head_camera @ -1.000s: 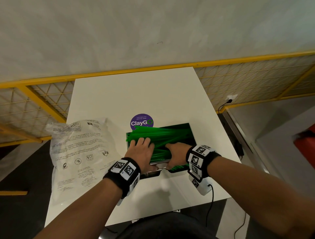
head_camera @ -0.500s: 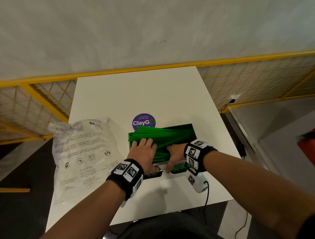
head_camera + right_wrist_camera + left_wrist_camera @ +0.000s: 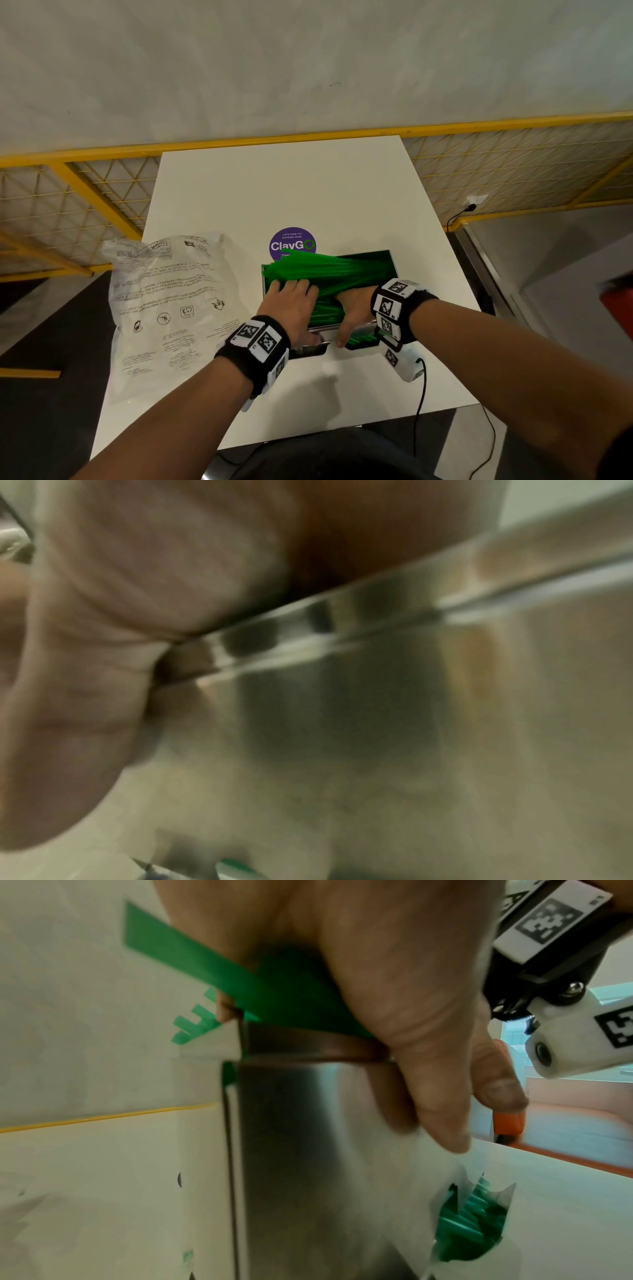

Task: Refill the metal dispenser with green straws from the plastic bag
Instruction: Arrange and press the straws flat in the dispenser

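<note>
Head view: the left hand [image 3: 294,301] lies flat on the green straws [image 3: 342,270], its fingers straight and spread, pressing them down into the open metal dispenser [image 3: 393,265]. The right hand [image 3: 354,308] is just beside it, thumb down the dispenser's near wall; whether its fingers curl round the straws cannot be told. The straws fan beyond both sets of fingertips. The plastic bag [image 3: 171,301] lies flat on the white table [image 3: 291,185], left of the left hand's fingers.
</note>
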